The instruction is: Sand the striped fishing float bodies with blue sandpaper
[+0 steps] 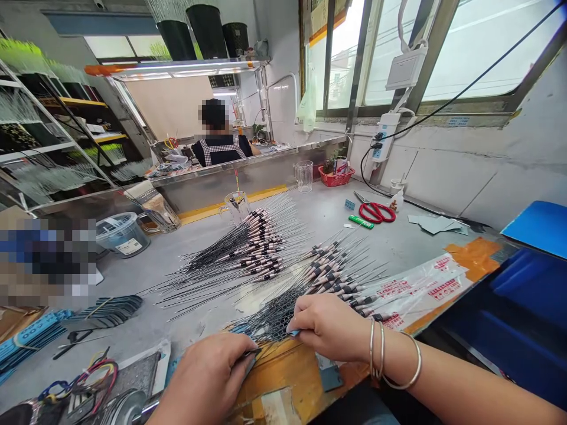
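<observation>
My left hand (212,372) is closed at the front edge of the table, thumb and forefinger pinching a small dark grey-blue folded piece (253,352), possibly sandpaper. Just right of it, my right hand (325,324) wears bangles and is also pinched shut. A bit of blue sheet (294,333) shows under its fingertips; whatever else it grips is hidden. Beyond the right hand lies a bundle of thin fishing floats (328,268), with pale and black bodies and dark stems pointing toward me. A second pile of floats (261,248) is farther back, left of that bundle.
Red-handled scissors (376,212) and a green packet (361,222) lie at the back right. Glass mugs (305,176), a red basket (335,177) and a clear tub (124,236) stand along the back. A motor with wires (95,381) sits front left. Another person (221,147) sits beyond the partition.
</observation>
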A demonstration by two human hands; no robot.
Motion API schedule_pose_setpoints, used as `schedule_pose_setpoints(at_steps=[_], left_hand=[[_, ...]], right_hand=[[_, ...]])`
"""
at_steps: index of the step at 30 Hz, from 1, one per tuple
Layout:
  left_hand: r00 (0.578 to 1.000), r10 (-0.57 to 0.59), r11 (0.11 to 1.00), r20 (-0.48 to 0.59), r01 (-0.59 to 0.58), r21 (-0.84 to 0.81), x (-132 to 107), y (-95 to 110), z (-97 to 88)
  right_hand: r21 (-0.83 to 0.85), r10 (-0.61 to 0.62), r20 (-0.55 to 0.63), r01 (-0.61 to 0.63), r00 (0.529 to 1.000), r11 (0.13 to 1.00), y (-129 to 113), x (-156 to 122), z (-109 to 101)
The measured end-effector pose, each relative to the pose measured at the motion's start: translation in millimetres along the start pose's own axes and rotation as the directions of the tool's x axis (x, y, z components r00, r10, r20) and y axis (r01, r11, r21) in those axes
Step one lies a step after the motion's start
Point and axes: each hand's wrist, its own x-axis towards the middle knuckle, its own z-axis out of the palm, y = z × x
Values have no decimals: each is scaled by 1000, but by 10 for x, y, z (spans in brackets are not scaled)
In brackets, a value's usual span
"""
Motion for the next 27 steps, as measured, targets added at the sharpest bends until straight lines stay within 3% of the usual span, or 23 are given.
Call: schedule_pose_setpoints(at_steps=[11, 18, 27], left_hand=[[1000, 14, 1000, -19, -14, -23, 139, 153, 10], [1000, 22, 998, -18, -23, -54, 221, 220, 41], [999, 34, 995, -13, -35, -95, 311, 326, 79]], right_hand=[[76, -21, -71, 27, 997, 997, 156, -113, 25], [1, 37, -29, -37, 999, 999, 128, -117, -9], [51, 1, -84, 3, 996, 999, 167, -135, 51]])
